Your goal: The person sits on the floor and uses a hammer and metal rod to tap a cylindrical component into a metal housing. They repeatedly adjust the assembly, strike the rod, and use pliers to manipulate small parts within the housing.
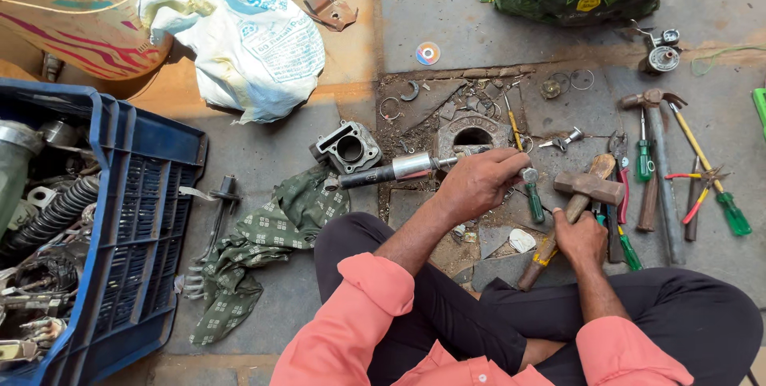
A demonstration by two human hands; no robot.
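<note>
Chrome and black, the slim metal shock-absorber rod lies level above the grey concrete floor, the left hand clamped round its right end, beside the grey engine cylinder block. The right hand is closed on the handle of one wooden-handled steel hammer, near the floor's middle. Bare floor lies open toward the far edge; the blue plastic crate walls the left edge, its parts tangled and cut off. Right of the hammer lie three green-handled screwdrivers, crowded with pliers that are hard to separate. One patterned green cloth sprawls by the knee.
</note>
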